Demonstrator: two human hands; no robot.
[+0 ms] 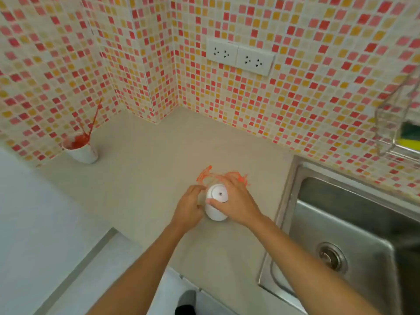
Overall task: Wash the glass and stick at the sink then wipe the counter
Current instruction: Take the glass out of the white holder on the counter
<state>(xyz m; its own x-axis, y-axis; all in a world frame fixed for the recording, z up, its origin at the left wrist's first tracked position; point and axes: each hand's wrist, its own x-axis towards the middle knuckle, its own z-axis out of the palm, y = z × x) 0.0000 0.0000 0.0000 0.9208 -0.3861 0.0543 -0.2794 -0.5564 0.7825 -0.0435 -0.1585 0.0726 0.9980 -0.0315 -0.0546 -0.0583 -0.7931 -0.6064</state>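
Observation:
A white glass (83,151) smeared with red sauce stands at the counter's back left, against the tiled wall. A red-stained stick (94,120) leans out of it. On the beige counter (141,160) an orange-red smear (205,173) lies just beyond my hands. Both hands are around a white bottle (216,201) with a round cap, standing on the counter near that smear. My left hand (189,211) holds its left side. My right hand (234,201) wraps over its top and right side.
A steel sink (345,226) with a round drain (332,255) is set into the counter on the right. A wire rack (391,119) holding a yellow-green sponge (409,135) hangs above it. Two wall sockets (239,56) sit on the tiled wall.

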